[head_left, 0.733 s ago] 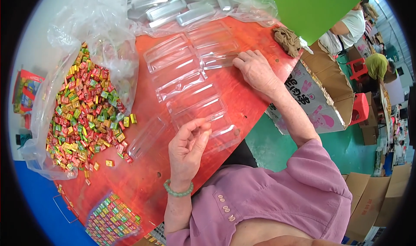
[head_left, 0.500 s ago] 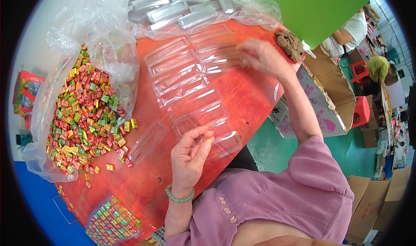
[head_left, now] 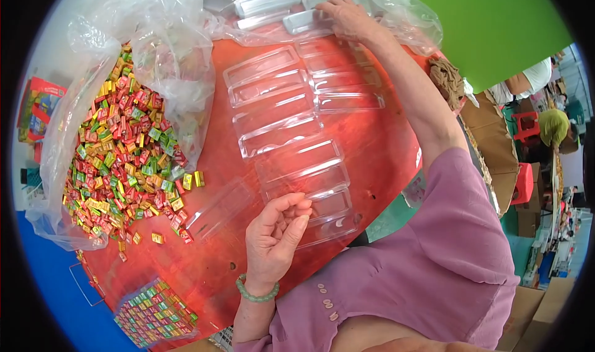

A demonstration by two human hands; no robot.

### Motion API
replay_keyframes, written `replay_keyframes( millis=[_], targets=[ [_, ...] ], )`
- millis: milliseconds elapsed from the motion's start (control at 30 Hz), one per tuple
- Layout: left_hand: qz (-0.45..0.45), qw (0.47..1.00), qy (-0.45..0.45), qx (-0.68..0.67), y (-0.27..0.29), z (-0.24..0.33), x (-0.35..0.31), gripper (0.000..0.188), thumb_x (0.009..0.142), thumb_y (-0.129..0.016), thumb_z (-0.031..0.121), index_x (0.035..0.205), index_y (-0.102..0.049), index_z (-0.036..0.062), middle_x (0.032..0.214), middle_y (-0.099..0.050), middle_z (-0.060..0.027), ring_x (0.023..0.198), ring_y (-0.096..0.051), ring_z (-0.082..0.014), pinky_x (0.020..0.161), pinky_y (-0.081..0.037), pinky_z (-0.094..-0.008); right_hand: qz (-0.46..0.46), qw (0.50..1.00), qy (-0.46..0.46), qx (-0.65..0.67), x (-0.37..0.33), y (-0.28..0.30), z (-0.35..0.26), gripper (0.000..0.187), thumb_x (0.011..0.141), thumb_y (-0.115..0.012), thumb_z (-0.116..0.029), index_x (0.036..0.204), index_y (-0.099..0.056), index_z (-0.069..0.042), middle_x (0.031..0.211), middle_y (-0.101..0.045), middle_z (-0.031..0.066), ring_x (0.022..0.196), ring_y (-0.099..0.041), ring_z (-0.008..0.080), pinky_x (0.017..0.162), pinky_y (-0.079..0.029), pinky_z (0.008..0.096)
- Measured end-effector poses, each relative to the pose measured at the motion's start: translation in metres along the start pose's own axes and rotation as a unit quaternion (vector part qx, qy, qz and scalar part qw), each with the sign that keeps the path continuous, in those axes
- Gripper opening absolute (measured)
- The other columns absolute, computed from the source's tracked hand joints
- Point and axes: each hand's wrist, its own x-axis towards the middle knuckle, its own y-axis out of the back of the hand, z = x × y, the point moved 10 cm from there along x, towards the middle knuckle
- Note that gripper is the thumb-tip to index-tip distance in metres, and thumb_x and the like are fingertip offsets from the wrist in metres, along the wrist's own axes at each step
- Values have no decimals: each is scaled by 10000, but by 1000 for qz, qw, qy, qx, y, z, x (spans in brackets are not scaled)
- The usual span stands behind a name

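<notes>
My right hand (head_left: 353, 18) reaches to the far side of the table, its fingers stretched over the clear plastic boxes (head_left: 266, 4) heaped in an open clear bag (head_left: 406, 17). Whether it touches one I cannot tell. My left hand (head_left: 273, 240), with a green bead bracelet at the wrist, is held curled, thumb and fingertips close together. Anything between them is too small to make out. Beyond it, a column of clear shallow trays (head_left: 282, 119) runs away from me, with a shorter column of trays (head_left: 347, 82) beside its far end.
A large heap of small wrapped sweets (head_left: 127, 160) spills from a plastic bag (head_left: 46, 184) on the left. A single clear tray (head_left: 220, 209) lies beside it. Sweets in neat rows (head_left: 158, 312) sit at the near left. A brown cloth (head_left: 446, 82) and cardboard box (head_left: 489, 135) are right.
My right hand has moved away from the shorter tray column, farther off to the boxes in the bag. My left hand keeps its curled pose. The view has shifted slightly.
</notes>
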Motion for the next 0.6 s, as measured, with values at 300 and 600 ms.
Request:
replay_keyframes(
  millis=[300, 600],
  targets=[
    [8, 1000, -14, 2, 5, 4, 2, 362, 948, -604, -41, 1305, -545, -44, 1167, -639, -99, 1062, -617, -142, 951, -494, -264, 36, 996, 18, -81, 27, -5, 10, 534, 732, -662, -73, 1249, -535, -114, 1177, -567, 140, 1145, -549, 367, 954, -456, 510],
    [-4, 1000, -16, -2, -2, 1, 3, 343, 957, -601, -32, 1296, -549, -43, 1131, -632, -61, 1041, -599, -97, 915, -497, -227, 146, 989, 34, 10, -10, 26, 10, 343, 745, -687, -123, 1055, -557, -54, 1124, -574, 151, 1074, -559, 398, 904, -483, 492]
  ],
)
